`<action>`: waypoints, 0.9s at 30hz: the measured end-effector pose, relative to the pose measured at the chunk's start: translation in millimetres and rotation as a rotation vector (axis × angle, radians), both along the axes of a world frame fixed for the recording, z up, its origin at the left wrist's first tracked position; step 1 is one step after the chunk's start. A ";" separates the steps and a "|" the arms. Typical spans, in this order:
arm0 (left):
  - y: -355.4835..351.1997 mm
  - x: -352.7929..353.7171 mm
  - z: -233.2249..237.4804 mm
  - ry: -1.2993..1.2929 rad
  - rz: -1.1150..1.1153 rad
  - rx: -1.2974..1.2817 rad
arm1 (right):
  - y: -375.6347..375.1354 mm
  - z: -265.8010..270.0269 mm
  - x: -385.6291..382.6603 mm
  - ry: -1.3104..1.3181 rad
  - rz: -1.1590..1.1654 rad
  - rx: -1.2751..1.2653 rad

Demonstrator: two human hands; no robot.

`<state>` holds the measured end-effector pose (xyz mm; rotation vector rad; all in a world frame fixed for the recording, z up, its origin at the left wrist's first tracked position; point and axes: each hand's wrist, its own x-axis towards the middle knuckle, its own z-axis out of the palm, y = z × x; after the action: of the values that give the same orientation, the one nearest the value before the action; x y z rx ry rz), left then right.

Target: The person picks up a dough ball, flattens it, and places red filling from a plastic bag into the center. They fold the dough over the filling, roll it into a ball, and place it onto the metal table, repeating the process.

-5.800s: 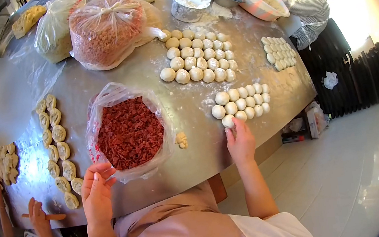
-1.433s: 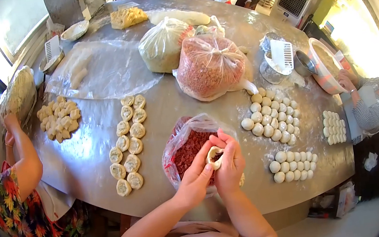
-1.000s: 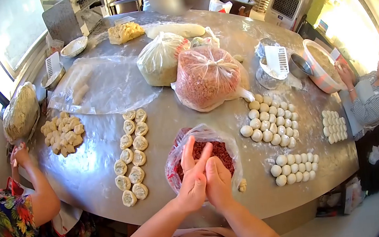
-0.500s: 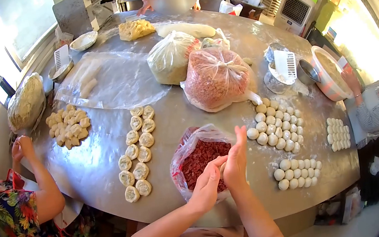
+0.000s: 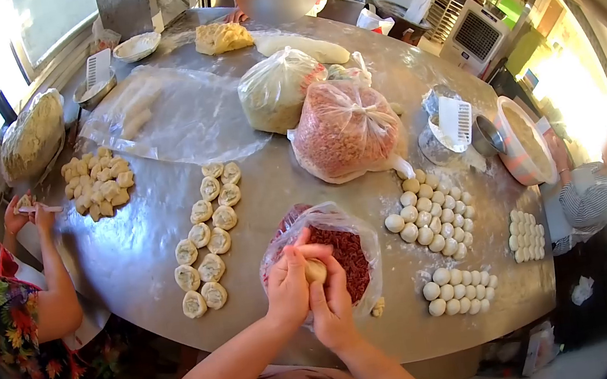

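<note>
My left hand [image 5: 286,286] and my right hand [image 5: 333,300] are cupped together around a small dough ball [image 5: 316,270]. Its pale surface shows between my fingers; the rest is hidden. Directly beneath and behind my hands stands an open plastic bag of dark red filling [image 5: 350,259]. A small scrap of dough [image 5: 377,308] lies by the bag's lower right edge. To the left, two columns of pleated dough rounds [image 5: 211,271] run up the metal table [image 5: 139,290]. Rows of smooth white balls [image 5: 431,215] sit to the right, with a smaller group [image 5: 459,292] nearer me.
Tied bags of pink filling [image 5: 346,131] and pale filling [image 5: 280,90] stand mid-table. Dough pieces [image 5: 98,183] lie left, near a co-worker's hands [image 5: 29,214]. At right are a large tub [image 5: 523,139] and another person [image 5: 591,195]; someone else stands at the far side.
My hands have gone from palms pressed together, fingers outstretched, to curled around the dough ball, and sit further left over the bag. The scene has shifted slightly. The left co-worker's hands now hold a pale strip.
</note>
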<state>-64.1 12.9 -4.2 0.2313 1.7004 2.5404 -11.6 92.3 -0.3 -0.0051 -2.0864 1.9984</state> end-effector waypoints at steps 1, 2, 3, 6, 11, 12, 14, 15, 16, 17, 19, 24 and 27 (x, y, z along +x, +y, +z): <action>2.6 2.1 3.6 -0.057 -0.001 0.148 | 2.3 1.6 -0.4 -0.046 -0.088 0.164; 7.3 5.6 11.7 -0.113 -0.004 0.292 | 7.8 3.9 -2.3 -0.050 -0.074 0.111; 9.4 7.2 17.8 -0.168 -0.013 0.434 | 15.8 7.0 -5.6 -0.054 -0.066 0.055; -7.9 9.9 19.1 0.020 -0.184 0.134 | 24.0 2.5 -4.9 -0.174 0.101 -0.220; -4.7 11.1 -2.7 -0.089 -0.130 0.088 | 8.8 0.7 -6.6 0.116 -0.046 0.221; -6.5 8.1 -2.8 0.040 -0.148 0.042 | 8.2 1.6 -10.5 0.174 -0.129 0.355; 8.9 13.2 23.3 -0.110 -0.014 0.359 | 19.1 4.4 -2.8 -0.130 0.002 -0.060; 8.8 14.1 22.8 -0.093 -0.035 0.357 | 25.5 6.0 1.9 -0.282 0.064 -0.270; 8.9 14.7 22.4 -0.075 -0.056 0.356 | 29.8 3.9 2.6 -0.350 0.129 -0.324; 8.9 15.6 21.8 -0.057 -0.077 0.354 | 29.8 4.9 3.6 -0.318 0.142 -0.295; -7.8 9.2 1.4 0.134 -0.330 0.132 | 24.5 6.6 4.3 -0.262 0.176 -0.239; -10.3 6.7 0.4 0.073 -0.316 0.083 | 16.5 11.0 -0.1 -0.037 0.014 0.066; -6.0 10.3 11.0 -0.142 -0.342 0.323 | 24.3 17.2 2.8 -0.298 0.123 -0.350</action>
<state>-53.8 6.8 6.9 0.3205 1.0866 2.4848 -8.8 116.6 16.9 -0.2593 -1.9024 2.5502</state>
